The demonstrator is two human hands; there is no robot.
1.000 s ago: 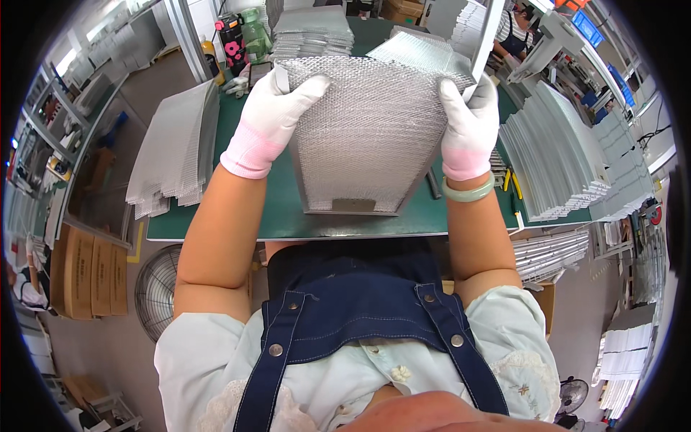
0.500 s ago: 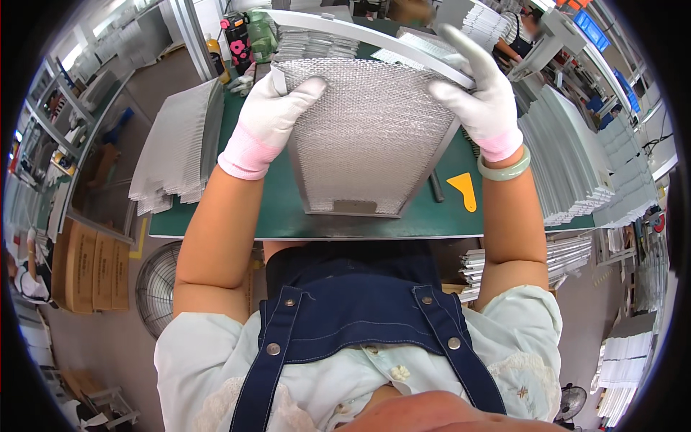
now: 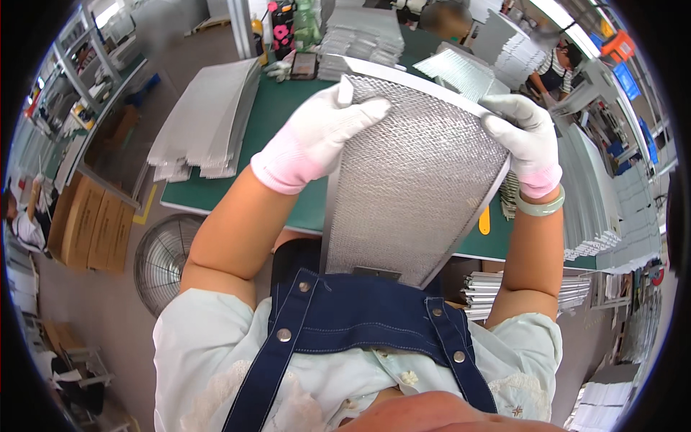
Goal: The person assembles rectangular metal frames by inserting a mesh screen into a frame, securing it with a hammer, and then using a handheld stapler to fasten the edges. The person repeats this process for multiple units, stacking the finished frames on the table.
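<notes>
Metal-mesh panel (image 3: 417, 176) tilts between your hands, its lower end now at your navy apron (image 3: 345, 317) rather than over the green table (image 3: 295, 212). It looks light, with a stiff frame and easily dented mesh; best held by the rails. Your left hand (image 3: 332, 128) pinches the upper-left corner, your right hand (image 3: 527, 138) the upper-right, its earlier raised finger now bent near the white strip (image 3: 414, 77).

Head-worn view (wide fisheye), looking down, near both hands (image 3: 322, 131) (image 3: 531, 140)
</notes>
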